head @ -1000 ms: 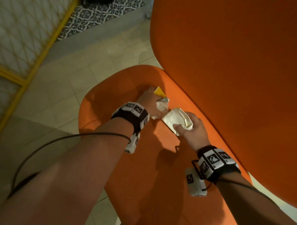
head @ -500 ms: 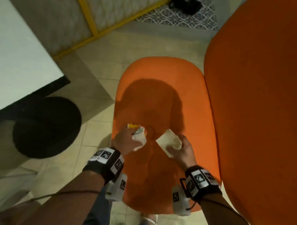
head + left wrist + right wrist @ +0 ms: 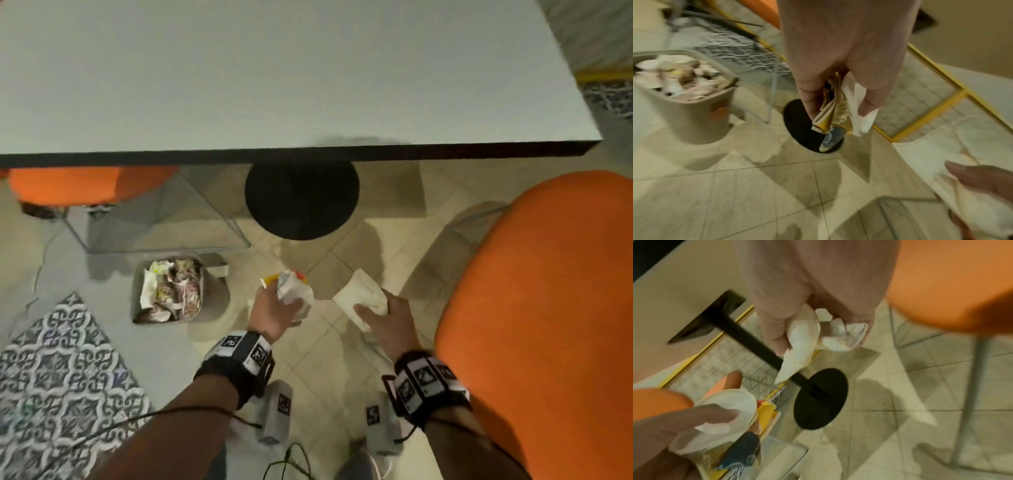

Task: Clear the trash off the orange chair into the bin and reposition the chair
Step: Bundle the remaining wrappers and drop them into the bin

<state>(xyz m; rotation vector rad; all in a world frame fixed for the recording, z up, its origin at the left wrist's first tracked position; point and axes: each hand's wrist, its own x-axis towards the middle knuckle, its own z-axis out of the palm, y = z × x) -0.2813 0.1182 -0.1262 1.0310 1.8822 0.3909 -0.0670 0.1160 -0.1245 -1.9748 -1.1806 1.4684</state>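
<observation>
My left hand point(image 3: 274, 308) grips a bundle of crumpled wrappers point(image 3: 291, 287), white paper with yellow and blue foil point(image 3: 835, 113), above the tiled floor. My right hand point(image 3: 387, 318) clutches a crumpled white napkin point(image 3: 359, 294), which shows in the right wrist view as a white napkin point(image 3: 803, 337) bunched in the fist. The beige bin point(image 3: 168, 291), full of crumpled trash, stands on the floor to the left of my left hand. The orange chair point(image 3: 548, 308) is at my right, its seat bare.
A white table point(image 3: 274, 68) with a dark edge spans the top, on a black pole and round black base point(image 3: 301, 202). A second orange chair point(image 3: 85, 185) sits tucked under it at left. A patterned rug point(image 3: 58, 377) lies bottom left.
Both hands lifted their trash off the orange seat and swung left over the floor toward the bin. The view turned from the chair to the table and bin.
</observation>
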